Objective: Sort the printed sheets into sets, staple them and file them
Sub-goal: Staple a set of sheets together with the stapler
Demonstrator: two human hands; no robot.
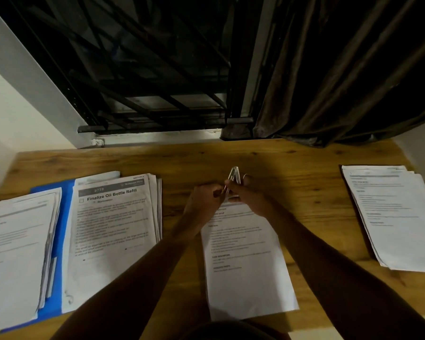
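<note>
A set of printed sheets lies on the wooden table in front of me. At its top edge my right hand grips a small metal stapler whose top arm is swung open. My left hand meets it from the left, its fingertips pinching at the stapler's base; whether it holds staples is too small to tell. To the left, a stack headed "Finalize Oil Bottle Refill" and another stack lie on an open blue folder.
A further pile of printed sheets lies at the table's right edge. A dark barred window and a brown curtain rise behind the table's far edge. A white wall bounds the left side.
</note>
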